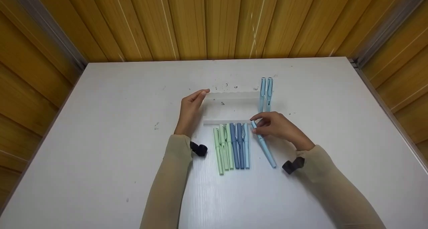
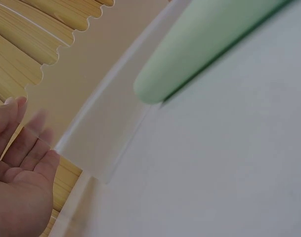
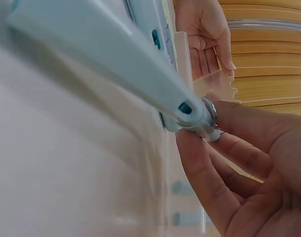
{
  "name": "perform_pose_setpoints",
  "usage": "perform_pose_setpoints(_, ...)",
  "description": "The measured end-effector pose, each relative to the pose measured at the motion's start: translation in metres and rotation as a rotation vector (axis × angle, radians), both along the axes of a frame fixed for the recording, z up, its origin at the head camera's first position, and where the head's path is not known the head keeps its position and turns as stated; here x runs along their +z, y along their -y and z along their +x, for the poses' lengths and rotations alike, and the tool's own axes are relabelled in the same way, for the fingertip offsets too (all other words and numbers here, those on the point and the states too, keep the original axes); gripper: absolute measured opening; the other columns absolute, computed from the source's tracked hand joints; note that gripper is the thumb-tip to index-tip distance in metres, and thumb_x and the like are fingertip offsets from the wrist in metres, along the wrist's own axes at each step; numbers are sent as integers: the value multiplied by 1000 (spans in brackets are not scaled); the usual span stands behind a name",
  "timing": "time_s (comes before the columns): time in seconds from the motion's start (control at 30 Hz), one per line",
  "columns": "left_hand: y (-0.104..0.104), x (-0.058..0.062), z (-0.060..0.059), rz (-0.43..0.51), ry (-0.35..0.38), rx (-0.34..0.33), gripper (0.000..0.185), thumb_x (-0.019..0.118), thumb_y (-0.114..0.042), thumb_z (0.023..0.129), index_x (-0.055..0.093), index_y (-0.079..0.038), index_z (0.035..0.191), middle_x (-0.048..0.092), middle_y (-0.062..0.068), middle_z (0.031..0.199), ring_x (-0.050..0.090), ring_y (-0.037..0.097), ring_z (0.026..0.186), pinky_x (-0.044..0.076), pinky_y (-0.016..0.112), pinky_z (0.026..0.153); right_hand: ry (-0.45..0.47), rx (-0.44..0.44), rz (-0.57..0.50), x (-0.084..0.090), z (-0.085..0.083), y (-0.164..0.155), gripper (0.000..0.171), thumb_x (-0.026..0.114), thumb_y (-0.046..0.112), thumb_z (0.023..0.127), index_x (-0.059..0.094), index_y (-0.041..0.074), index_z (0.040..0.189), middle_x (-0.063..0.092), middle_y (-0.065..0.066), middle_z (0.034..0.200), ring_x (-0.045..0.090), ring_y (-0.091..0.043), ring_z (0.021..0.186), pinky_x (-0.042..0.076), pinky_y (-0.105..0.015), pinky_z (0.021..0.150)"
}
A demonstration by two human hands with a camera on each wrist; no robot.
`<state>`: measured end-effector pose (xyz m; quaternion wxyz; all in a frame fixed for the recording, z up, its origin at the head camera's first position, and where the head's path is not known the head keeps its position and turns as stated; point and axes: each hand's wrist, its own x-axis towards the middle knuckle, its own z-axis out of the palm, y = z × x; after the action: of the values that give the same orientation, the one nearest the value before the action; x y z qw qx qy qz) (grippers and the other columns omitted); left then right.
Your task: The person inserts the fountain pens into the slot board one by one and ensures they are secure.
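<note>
the left hand (image 1: 190, 112) has its fingertips close together, pinching the upper left corner of a clear plastic tray (image 1: 234, 95) near the centre of the frame. the right hand (image 1: 279, 126), right of centre, pinches one end of a tilted pale blue pen (image 1: 266, 149) between thumb and fingers; the gap between the fingertips is only as wide as the pen. the pen slants from those fingertips toward the lower right, and whether its far end touches the worktop (image 1: 100, 162) cannot be told.

the tray is see-through, with a scalloped upper edge and a low wall along its lower side. two upright pale blue pens (image 1: 269, 92) stand side by side in the picture at its right end, partly hidden by the right hand; whether they are inside it or just beside it cannot be told.

below the tray, near the middle of the frame, six pens lie in a row: three light green pens (image 1: 224, 148) at the left, two dark blue pens (image 1: 235, 147) next, and one pale blue row pen (image 1: 246, 147) at the right. counting the one in the right hand and the two at the tray's end, nine pens show.
</note>
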<state>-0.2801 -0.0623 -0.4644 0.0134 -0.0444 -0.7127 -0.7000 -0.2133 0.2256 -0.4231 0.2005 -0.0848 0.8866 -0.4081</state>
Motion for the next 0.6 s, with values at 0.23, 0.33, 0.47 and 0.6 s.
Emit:
perform_pose_setpoints(0.23,0,0,-1,2,-6,8,36,60,-43,93,70,-18,117,65,-3,126,53,10,126,38,33,112,9,-20,-27,11,-4,-2,49,75,18,84,59,5,128,66,-15,101,64,-17,77,59,-29,76)
perform_pose_setpoints(0.33,0,0,-1,7,5,8,37,60,-43,93,70,-18,118,65,-3,127,52,11,127,37,34,112,-15,-29,-16,18,-5,-2,49,75,20,85,59,7,129,65,-15,104,65,-18,79,59,-29,77)
perform_pose_setpoints(0.47,-1,0,-2,0,12,13,36,61,-44,92,70,-19,117,66,-4,125,53,10,126,37,33,112,-46,-57,-31,26,-6,-3,48,74,19,86,58,8,130,64,-16,108,66,-21,84,59,-34,80)
perform_pose_setpoints(0.6,-1,2,2,12,27,9,33,61,-42,93,71,-19,116,66,-4,124,54,9,124,37,33,112,-97,-90,-25,33,-7,-3,47,73,20,86,58,12,130,64,-15,110,64,-23,90,58,-36,83)
